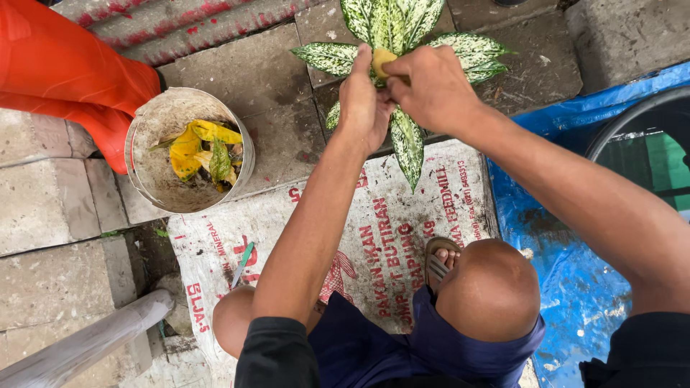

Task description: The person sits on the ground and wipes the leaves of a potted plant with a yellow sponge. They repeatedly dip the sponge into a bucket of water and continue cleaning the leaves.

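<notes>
At the far left, an orange plastic shape is lying across grey concrete paving blocks, some of them streaked with red paint along the far edge. A pale pipe is slanting across the near-left corner. Just right of the orange shape, a round, dirt-caked bucket is sitting on the pavers, holding yellow and green cut leaves. A white woven feed sack printed in red is lying spread over the ground in the middle, soil scattered on it, with a small green-handled tool resting near its left part. The person is squatting on it, knees bare, a sandalled foot showing between them. Beyond the sack, a variegated green-and-white leafy plant is standing at the far centre. The left hand is closing around the plant's centre, fingers curled. The right hand is pinching a yellowish leaf piece there, touching the left hand. At the right, a crumpled blue tarp is covering the ground, and a dark round basin is sitting at the right edge.
</notes>
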